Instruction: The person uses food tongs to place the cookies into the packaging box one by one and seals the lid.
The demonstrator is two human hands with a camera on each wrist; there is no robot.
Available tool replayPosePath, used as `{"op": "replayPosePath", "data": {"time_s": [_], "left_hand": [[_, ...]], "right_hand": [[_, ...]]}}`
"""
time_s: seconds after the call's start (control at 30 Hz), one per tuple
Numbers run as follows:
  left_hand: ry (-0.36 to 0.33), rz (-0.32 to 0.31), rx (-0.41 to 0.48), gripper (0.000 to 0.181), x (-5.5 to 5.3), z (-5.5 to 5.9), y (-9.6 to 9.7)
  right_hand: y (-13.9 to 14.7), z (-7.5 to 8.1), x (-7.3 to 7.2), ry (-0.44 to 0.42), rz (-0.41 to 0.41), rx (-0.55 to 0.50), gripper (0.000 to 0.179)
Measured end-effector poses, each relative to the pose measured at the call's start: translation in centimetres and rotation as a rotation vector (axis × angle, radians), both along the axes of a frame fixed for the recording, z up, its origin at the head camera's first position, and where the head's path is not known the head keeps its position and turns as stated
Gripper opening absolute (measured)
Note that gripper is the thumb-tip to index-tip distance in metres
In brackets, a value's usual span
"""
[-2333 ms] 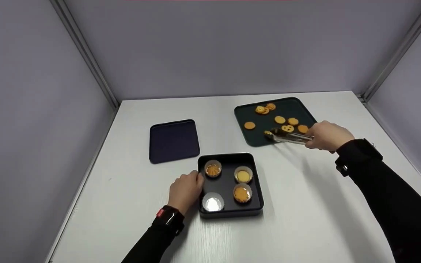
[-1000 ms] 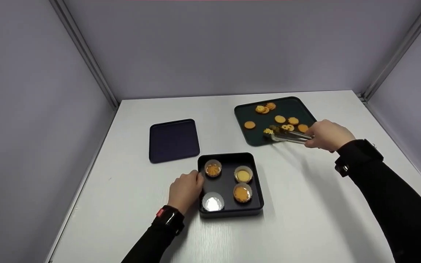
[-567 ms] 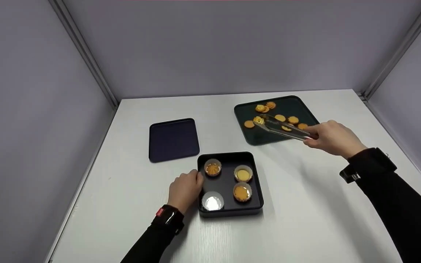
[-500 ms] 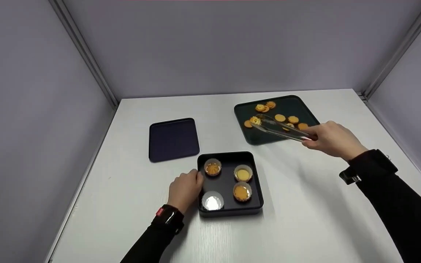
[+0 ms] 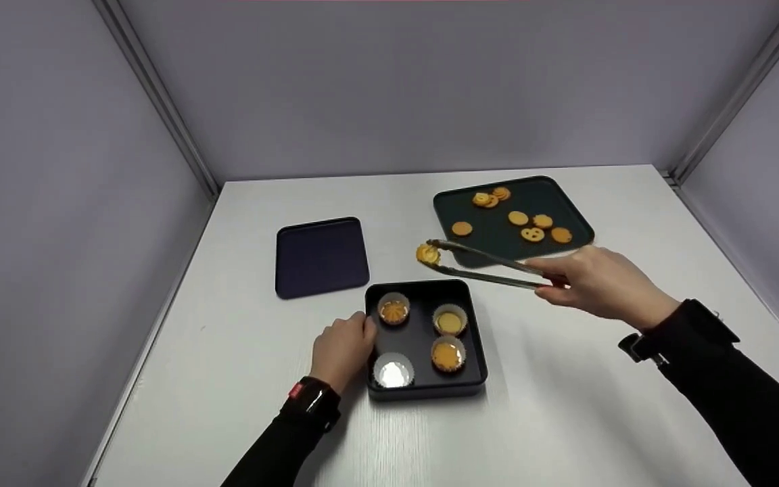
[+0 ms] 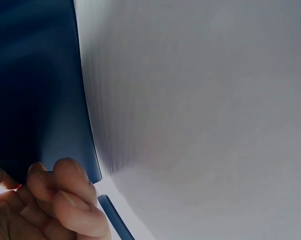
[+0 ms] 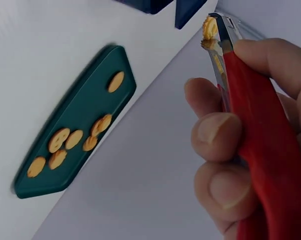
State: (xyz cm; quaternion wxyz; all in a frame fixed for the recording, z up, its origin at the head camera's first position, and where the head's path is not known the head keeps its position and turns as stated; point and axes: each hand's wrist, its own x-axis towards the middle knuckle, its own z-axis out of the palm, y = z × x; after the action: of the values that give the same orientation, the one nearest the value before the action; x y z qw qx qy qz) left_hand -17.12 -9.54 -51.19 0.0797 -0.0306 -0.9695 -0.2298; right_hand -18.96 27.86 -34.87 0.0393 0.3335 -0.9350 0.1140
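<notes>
In the head view my right hand point(image 5: 596, 284) grips red-handled tongs point(image 5: 487, 276). Their tips pinch a swirled cookie point(image 5: 428, 254), held in the air between the green tray and the square pan. The red handles point(image 7: 260, 140) fill much of the right wrist view. My left hand point(image 5: 343, 352) holds the left wall of the dark square pan point(image 5: 423, 391), its fingers curled in the left wrist view. Inside the pan, paper cups hold a cookie at back left point(image 5: 394, 312), back right point(image 5: 450, 322) and front right point(image 5: 447, 356). The front-left paper cup point(image 5: 393, 372) holds no cookie.
A dark green tray point(image 5: 498, 247) with several cookies lies at the back right. A flat navy tray point(image 5: 322, 260) lies left of the pan. Light panels point(image 5: 389, 88) stand around the white table point(image 5: 227, 379).
The tongs lifted the swirled cookie off the green tray and carried it left and toward the pan, my right hand moving with them. The left hand and pan stayed put.
</notes>
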Motion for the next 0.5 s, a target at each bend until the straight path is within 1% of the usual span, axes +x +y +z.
{"op": "replayPosePath", "data": {"time_s": [0.07,0.23,0.37,0.5], "left_hand": [[0.001,0.0,0.001,0.034,0.0,0.0,0.0],[0.0,-0.001,0.007,0.034,0.0,0.0,0.0],[0.015,0.0,0.003,0.034,0.0,-0.1,0.0],[0.025,0.003,0.001,0.034,0.1,0.0,0.1]], "right_hand": [[-0.3,-0.1,0.5,0.026,0.047,-0.008,0.03],[-1.2,-0.5,1.6,0.056,0.155,0.031,0.027],[-1.9,-0.8,2.3,0.055,0.225,0.056,0.023],[-2.3,-1.1,2.7,0.031,0.277,0.061,0.022]]}}
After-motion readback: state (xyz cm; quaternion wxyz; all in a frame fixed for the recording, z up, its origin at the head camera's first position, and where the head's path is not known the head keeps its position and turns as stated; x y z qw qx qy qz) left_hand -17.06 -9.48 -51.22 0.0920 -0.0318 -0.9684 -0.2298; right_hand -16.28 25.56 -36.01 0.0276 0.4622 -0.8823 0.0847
